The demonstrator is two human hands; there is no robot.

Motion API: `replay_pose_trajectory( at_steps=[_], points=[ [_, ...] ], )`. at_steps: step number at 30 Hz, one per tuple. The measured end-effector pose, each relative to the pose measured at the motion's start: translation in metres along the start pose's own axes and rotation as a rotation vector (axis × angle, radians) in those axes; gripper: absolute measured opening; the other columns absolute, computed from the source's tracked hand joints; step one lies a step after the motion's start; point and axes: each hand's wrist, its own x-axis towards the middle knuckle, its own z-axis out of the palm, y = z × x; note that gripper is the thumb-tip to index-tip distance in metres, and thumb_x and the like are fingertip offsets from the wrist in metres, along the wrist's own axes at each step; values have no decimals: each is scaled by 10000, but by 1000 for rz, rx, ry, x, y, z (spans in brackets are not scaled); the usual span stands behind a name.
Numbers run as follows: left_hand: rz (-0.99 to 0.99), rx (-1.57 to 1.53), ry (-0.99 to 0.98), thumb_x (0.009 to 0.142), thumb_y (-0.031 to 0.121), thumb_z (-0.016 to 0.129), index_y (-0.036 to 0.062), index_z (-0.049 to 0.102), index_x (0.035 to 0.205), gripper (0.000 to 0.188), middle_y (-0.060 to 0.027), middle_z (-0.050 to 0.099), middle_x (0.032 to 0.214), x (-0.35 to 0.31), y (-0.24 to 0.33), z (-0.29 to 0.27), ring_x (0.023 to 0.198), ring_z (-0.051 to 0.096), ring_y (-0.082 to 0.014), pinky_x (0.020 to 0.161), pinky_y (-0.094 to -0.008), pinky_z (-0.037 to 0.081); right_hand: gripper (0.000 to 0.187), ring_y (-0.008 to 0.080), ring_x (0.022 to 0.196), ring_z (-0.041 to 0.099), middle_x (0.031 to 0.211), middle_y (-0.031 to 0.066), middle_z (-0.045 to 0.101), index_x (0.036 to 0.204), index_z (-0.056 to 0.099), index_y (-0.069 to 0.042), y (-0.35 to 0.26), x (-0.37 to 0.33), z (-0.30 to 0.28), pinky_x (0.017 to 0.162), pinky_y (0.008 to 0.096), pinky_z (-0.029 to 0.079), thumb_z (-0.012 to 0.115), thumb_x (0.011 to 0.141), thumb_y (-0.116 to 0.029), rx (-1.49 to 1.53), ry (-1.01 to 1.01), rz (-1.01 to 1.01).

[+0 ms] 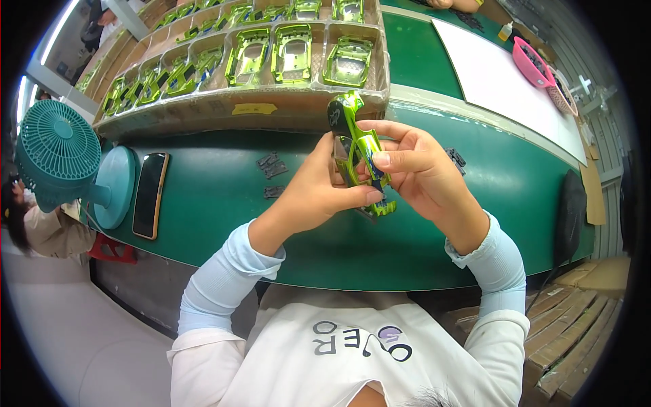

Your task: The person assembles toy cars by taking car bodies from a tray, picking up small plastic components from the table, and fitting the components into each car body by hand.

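Observation:
Between my two hands, above the green table, is a shiny green toy car body with dark parts, tilted on its side. My left hand grips it from the left, thumb along its lower end. My right hand pinches its right side between thumb and fingers; whether a small part is also in that pinch is hidden. Several small black plastic parts lie on the table left of my left hand. More black parts lie just beyond my right hand.
A divided tray of similar green car bodies stands at the back left. To the left are a teal fan and a phone. A white board and pink basket are at the far right. Another person sits at far left.

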Motion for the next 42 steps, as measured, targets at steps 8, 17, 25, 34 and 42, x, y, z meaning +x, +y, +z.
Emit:
replay_pose_trajectory(
  at_steps=[8,17,25,34,42],
  points=[
    [946,1173,402,658,167,722,5,464,1151,580,-152,481,1176,-6,6,-5,1101,434,-328,879,-391,369,399,150,734,586,845,102,590,1064,452,51,-11,-5,1,664,274,479,615,705,-13,74,105,22],
    [921,1350,154,608,81,705,-31,596,857,294,-137,593,893,-8,14,-7,772,594,-276,659,-357,494,439,102,764,569,848,64,585,1054,498,30,-7,-3,-2,684,216,463,688,665,-44,-377,-63,38],
    [1015,1354,235,650,43,665,-23,583,827,207,-127,591,814,-14,15,-12,707,584,-267,608,-338,480,546,105,745,543,839,58,567,1145,433,12,-9,-22,22,678,225,452,687,679,-114,-917,-142,13],
    [917,1010,195,708,30,626,-24,574,805,123,-121,581,775,-15,8,-2,629,525,-244,561,-304,421,183,197,653,580,783,104,575,851,626,-1,0,-12,2,561,246,469,663,672,12,-1078,-113,-822],
    [585,823,73,682,-43,604,-18,577,843,165,-136,593,795,-10,19,0,714,581,-274,631,-301,464,118,194,589,572,708,101,569,802,612,8,4,-11,0,494,260,451,631,686,23,-1153,-13,-914]
  ],
)
